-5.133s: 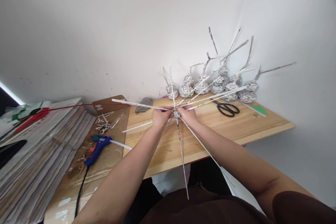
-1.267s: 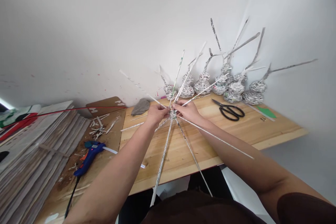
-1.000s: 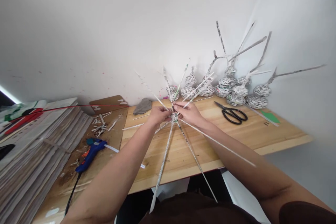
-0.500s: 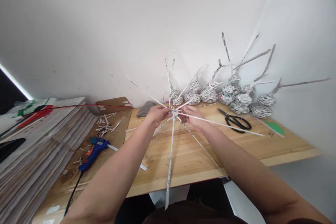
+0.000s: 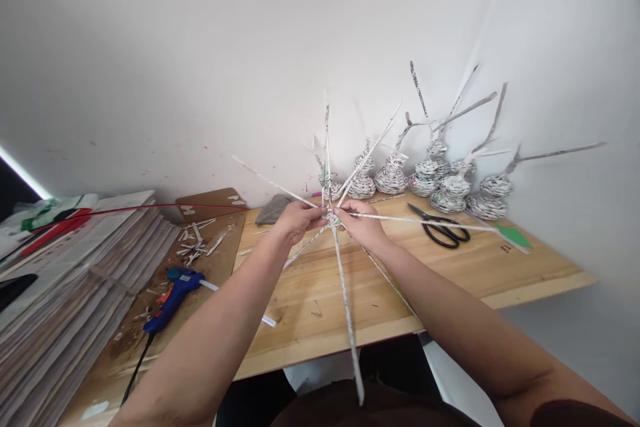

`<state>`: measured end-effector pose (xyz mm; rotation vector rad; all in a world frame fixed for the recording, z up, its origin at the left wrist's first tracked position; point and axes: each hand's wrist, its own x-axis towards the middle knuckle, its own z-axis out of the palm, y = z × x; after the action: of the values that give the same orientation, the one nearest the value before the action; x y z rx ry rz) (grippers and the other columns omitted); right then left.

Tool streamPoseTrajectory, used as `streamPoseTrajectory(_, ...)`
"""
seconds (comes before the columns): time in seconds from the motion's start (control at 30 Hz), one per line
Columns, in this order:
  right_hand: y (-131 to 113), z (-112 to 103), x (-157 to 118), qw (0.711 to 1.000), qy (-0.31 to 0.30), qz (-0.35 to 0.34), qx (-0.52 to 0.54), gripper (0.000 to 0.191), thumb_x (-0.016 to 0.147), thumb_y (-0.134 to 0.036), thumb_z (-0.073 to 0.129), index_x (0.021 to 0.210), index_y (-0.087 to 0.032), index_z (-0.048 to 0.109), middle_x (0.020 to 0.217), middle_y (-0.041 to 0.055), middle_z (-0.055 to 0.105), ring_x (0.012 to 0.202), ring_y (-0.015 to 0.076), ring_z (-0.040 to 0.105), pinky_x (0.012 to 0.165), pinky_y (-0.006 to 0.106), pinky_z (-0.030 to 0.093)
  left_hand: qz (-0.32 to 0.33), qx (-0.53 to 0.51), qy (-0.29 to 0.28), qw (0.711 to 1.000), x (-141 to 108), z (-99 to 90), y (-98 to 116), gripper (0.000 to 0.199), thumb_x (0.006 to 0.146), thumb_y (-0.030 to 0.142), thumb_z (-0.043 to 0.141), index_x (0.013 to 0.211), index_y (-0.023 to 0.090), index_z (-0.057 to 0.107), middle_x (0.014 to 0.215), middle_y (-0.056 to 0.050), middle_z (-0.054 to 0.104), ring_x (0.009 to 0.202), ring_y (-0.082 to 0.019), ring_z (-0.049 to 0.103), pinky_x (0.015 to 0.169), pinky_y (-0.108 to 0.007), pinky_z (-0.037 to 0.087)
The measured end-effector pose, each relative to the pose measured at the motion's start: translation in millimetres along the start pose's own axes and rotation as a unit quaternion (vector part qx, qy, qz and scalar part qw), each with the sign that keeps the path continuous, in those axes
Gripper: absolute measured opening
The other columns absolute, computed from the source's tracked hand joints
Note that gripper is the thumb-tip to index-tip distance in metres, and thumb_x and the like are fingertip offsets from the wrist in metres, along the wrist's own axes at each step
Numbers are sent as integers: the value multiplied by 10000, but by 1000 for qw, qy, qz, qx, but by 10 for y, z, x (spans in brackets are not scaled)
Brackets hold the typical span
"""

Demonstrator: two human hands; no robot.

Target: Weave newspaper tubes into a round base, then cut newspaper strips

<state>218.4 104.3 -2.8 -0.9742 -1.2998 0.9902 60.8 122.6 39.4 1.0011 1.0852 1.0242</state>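
Observation:
A small woven paper piece (image 5: 332, 217) is held up over the wooden table, with several long rolled-paper strips spreading from it like spokes. My left hand (image 5: 299, 220) pinches its left side between thumb and fingers. On the right side, my right hand (image 5: 361, 221) grips the piece close to its centre, thumb and forefinger at the base of the strips. One strip (image 5: 347, 307) points down toward my body, and another (image 5: 425, 219) reaches right, over the scissors. Fingertips under the piece are partly hidden.
Woven paper gourd shapes (image 5: 391, 178) line the wall on the wooden table (image 5: 310, 327). Black scissors (image 5: 443, 230) and a green piece (image 5: 513, 236) lie right. At left are a blue glue gun (image 5: 175, 299), paper scraps (image 5: 196, 240), a grey cloth (image 5: 273, 209) and stacked newspapers (image 5: 90, 280).
My right hand has moved in toward the centre of the woven piece. The strips have shifted: the lower one now leans right, and two at the upper right lie close together. The view has shifted slightly.

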Motion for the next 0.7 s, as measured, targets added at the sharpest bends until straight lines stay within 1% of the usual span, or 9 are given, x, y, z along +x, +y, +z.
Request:
streamPoseTrajectory(0.1, 2, -12, 24, 999, -1, 25, 24, 293, 716, -464, 724, 692, -188, 630, 629, -5, 641, 492, 109, 545, 437, 220, 433, 8, 34, -16, 999, -1, 0, 15, 252, 517, 101, 877, 718, 96, 725, 736, -56, 711, 678, -131, 655, 659, -242, 581)
streamPoseTrajectory(0.2, 0, -6, 28, 998, 5, 57, 37, 319, 695, -483, 736, 694, -184, 624, 592, -14, 626, 450, 100, 523, 369, 199, 332, 34, 75, -3, 997, 5, 19, -2, 260, 518, 135, 873, 725, 99, 721, 705, -54, 701, 656, -138, 648, 668, -279, 584)
streamPoseTrajectory(0.27, -4, 3, 21, 996, 14, 75, 47, 336, 673, -490, 751, 683, -184, 614, 581, -18, 620, 437, 98, 521, 349, 194, 296, 53, 89, 3, 995, 5, 35, -23, 251, 531, 152, 864, 726, 101, 715, 693, -51, 693, 645, -139, 641, 660, -290, 583)
streamPoseTrajectory(0.37, -13, 12, 13, 992, 17, 96, 79, 352, 634, -487, 778, 678, -171, 629, 565, -24, 609, 419, 85, 501, 347, 189, 294, 71, 98, 8, 993, -4, 54, -47, 247, 538, 172, 857, 724, 107, 709, 687, -45, 683, 639, -139, 629, 625, -283, 572)
streamPoseTrajectory(0.47, -16, 5, 22, 988, -9, 102, 119, 383, 599, -486, 794, 751, -151, 687, 562, -27, 615, 398, 69, 461, 345, 191, 291, 69, 98, -4, 993, -16, 66, -56, 258, 535, 180, 859, 737, 109, 715, 684, -40, 681, 633, -133, 618, 611, -272, 563)
streamPoseTrajectory(0.6, 4, -20, 52, 984, -21, 114, 139, 406, 561, -484, 818, 749, -147, 691, 545, -32, 610, 386, 67, 443, 338, 196, 289, 67, 90, -10, 994, -17, 79, -53, 261, 521, 165, 865, 725, 101, 715, 672, -39, 682, 640, -127, 628, 644, -266, 569)
streamPoseTrajectory(0.7, 26, -32, 64, 983, -21, 106, 150, 418, 550, -487, 827, 756, -153, 683, 560, -33, 611, 397, 70, 445, 337, 199, 307, 74, 83, -10, 994, -8, 77, -62, 297, 501, 185, 888, 730, 100, 718, 681, -42, 690, 646, -125, 637, 671, -264, 573)
